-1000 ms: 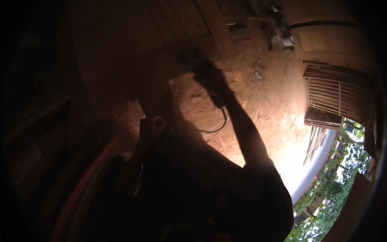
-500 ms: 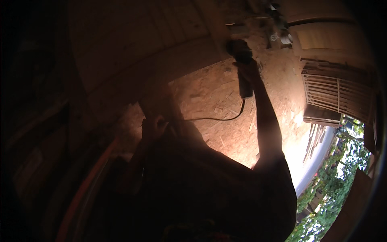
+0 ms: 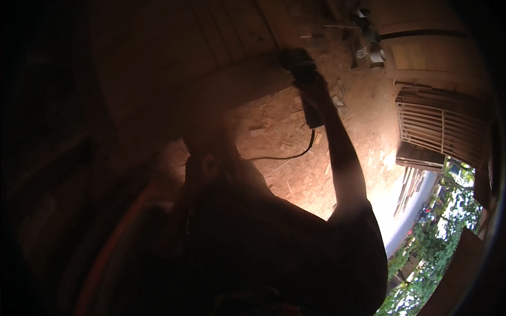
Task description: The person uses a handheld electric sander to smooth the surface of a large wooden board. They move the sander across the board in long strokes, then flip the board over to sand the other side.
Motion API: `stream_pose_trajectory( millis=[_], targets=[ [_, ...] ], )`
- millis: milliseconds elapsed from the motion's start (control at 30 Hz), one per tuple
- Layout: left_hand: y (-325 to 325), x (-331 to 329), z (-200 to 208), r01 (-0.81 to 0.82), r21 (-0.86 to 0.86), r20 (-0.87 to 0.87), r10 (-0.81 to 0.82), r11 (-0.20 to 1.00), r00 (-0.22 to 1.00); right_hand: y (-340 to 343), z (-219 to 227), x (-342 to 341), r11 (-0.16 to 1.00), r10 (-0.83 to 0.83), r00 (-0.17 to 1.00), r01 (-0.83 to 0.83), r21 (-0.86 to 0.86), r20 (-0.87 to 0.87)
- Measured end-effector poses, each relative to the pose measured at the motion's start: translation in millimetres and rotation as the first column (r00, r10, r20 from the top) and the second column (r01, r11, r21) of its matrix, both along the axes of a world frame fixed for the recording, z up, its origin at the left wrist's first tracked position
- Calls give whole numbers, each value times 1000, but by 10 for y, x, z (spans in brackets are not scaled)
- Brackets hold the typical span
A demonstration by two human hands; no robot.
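My right hand (image 3: 315, 89) is wrapped round the body of a dark corded power tool that looks like an angle grinder (image 3: 312, 113). Its round head (image 3: 298, 62) is over the near edge of a large wooden panel (image 3: 237, 68); whether it touches the wood is too dark to tell. The black cord (image 3: 287, 157) runs from the tool's rear back toward my body. My left hand (image 3: 203, 167) is low and close to my body, in deep shadow beside the panel. Its fingers seem curled, but what they hold is hidden.
Wood chips and offcuts (image 3: 258, 129) litter the brown floor (image 3: 363, 126). On the right lean slatted wooden frames (image 3: 443, 124), with leafy greenery (image 3: 437, 237) beyond. Blurred items (image 3: 369, 50) lie at the far side. Haze hangs near my left hand.
My right hand has moved the angle grinder to the left along the panel, its cord trailing along. The haze over the panel looks thicker. My left hand stays about where it was.
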State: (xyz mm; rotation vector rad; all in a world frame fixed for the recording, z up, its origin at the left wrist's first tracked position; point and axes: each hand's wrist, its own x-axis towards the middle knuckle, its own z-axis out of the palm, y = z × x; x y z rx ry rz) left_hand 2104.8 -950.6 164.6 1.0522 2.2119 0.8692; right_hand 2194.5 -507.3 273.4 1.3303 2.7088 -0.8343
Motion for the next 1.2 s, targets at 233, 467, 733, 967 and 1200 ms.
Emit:
stream_pose_trajectory(
  millis=[233, 467, 733, 967, 1200],
  targets=[
    [87, -133, -40, 3, -65, 30, -1, 998, 1000, -488, -345, -394, 972, 123, 892, -196, -128, -434],
    [96, -118, -50, 12, -148, 17, -10, 989, 1000, -1267, -86, -1073, 944, 251, 960, -271, -187, -122],
    [100, -112, -168, -48, 88, -59, 53, 995, 997, 478, -162, 104, 938, -194, 974, 220, -269, 121],
    [167, -249, -114, 10, -62, 8, -10, 998, 1000, -1397, -372, -392, 951, 279, 956, -289, -114, -95],
    [-11, -148, -194, -36, 22, 52, 35, 999, 998, -1096, -100, -136, 981, 139, 986, -124, -151, 94]
  ],
)
